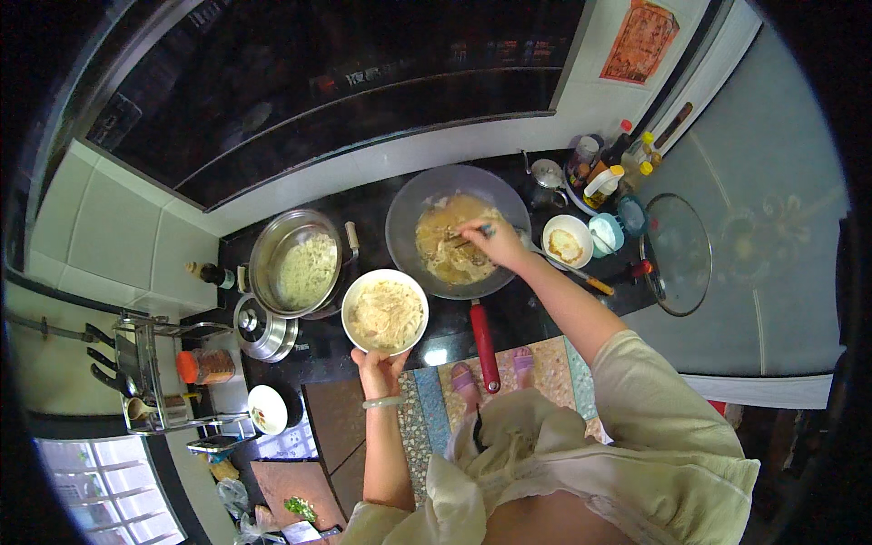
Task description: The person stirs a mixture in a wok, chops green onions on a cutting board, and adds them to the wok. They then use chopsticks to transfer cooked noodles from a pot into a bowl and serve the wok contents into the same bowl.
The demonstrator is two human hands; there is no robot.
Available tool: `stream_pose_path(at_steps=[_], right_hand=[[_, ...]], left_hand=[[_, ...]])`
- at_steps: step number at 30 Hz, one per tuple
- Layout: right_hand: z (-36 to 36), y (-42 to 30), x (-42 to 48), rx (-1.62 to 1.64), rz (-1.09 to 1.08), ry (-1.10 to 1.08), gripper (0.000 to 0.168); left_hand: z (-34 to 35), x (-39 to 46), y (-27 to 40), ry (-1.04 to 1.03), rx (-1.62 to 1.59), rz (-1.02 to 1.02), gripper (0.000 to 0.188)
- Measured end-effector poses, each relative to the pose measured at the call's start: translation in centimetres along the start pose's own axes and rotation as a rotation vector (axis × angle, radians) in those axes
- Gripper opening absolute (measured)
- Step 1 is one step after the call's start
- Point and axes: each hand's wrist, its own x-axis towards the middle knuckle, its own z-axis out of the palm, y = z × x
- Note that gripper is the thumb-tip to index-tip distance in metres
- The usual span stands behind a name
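My left hand (381, 373) grips the near rim and underside of a white bowl (385, 312) heaped with noodles, held beside the wok. Over the wok (413, 262), my right hand (492, 240) is closed on a thin utensil, seemingly chopsticks, whose tips lie among noodles in yellowish broth (455, 237). The wok's red handle (485, 347) points towards me. To the left of the bowl stands a steel pot (259, 272) with more pale noodles inside. A spatula with a wooden handle (598, 283) rests by the wok's right side, partly behind my right forearm.
Right of the wok are a bowl with a fried-looking food (567, 246), a blue container of white powder (605, 234), bottles (603, 185) and a glass lid (681, 255). At left are a steel lid (272, 330), a knife rack (153, 381) and a cutting board (286, 477) with chopped greens and a cleaver.
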Motion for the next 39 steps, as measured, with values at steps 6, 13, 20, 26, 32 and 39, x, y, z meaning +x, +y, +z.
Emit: stream_pose_path(at_steps=[6,13,20,26,32,39], right_hand=[[-5.3,2.3,3.6,0.264,0.456,0.203,0.017],[-2.5,4.6,3.6,0.499,0.579,0.151,0.024],[4.6,4.9,3.6,0.781,0.597,0.390,0.023],[6.6,5.5,3.6,0.963,0.599,0.465,0.030],[6.1,4.5,3.4,1.100,0.678,0.426,0.035],[1.4,-0.8,2.0,1.214,0.536,0.431,0.032]], left_hand=[[-2.4,-2.5,1.0,0.073,-0.034,0.015,0.051],[-3.6,-3.6,1.1,0.108,-0.065,0.015,0.056],[-4.3,-4.5,1.3,0.095,-0.093,0.021,0.046],[-4.2,-4.6,1.2,0.121,-0.056,0.000,0.061],[-3.7,-4.2,0.8,0.098,-0.053,-0.021,0.043],[-1.7,-0.8,-0.7,0.004,-0.066,-0.023,0.038]])
